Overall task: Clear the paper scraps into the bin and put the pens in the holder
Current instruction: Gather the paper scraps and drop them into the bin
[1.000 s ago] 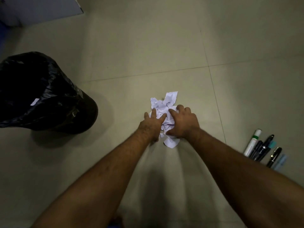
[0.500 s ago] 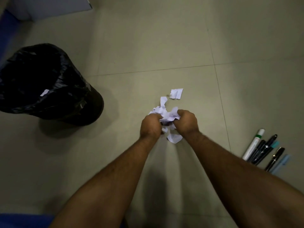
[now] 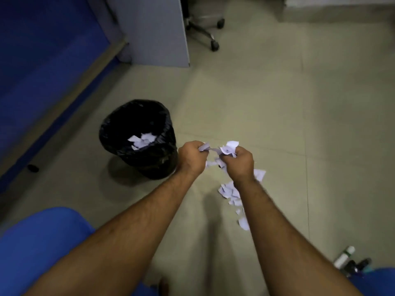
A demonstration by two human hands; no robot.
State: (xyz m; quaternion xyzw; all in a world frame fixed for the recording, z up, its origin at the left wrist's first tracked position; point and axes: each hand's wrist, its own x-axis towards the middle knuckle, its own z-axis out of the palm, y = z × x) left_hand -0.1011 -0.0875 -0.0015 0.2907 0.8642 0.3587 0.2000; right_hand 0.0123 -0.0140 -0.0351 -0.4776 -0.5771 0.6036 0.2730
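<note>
My left hand [image 3: 191, 155] and my right hand [image 3: 239, 162] are both closed on a bunch of white paper scraps [image 3: 226, 150], held in the air just right of the bin. The bin [image 3: 154, 159] is round with a black liner and has white scraps [image 3: 141, 139] inside. More loose scraps [image 3: 229, 192] lie or fall on the floor below my right wrist. Pens and a white marker [image 3: 344, 257] lie on the floor at the lower right, partly cut off. No pen holder is in view.
A blue wall panel [image 3: 42, 60] runs along the left. A grey desk panel [image 3: 154, 30] and an office chair's wheeled base [image 3: 205, 28] stand at the back. My blue-clad knees show at the lower left [image 3: 38, 242] and lower right.
Both hands closed on the scraps and lifted them off the floor toward the bin. The view tilted up, and some scraps stayed on or dropped to the floor.
</note>
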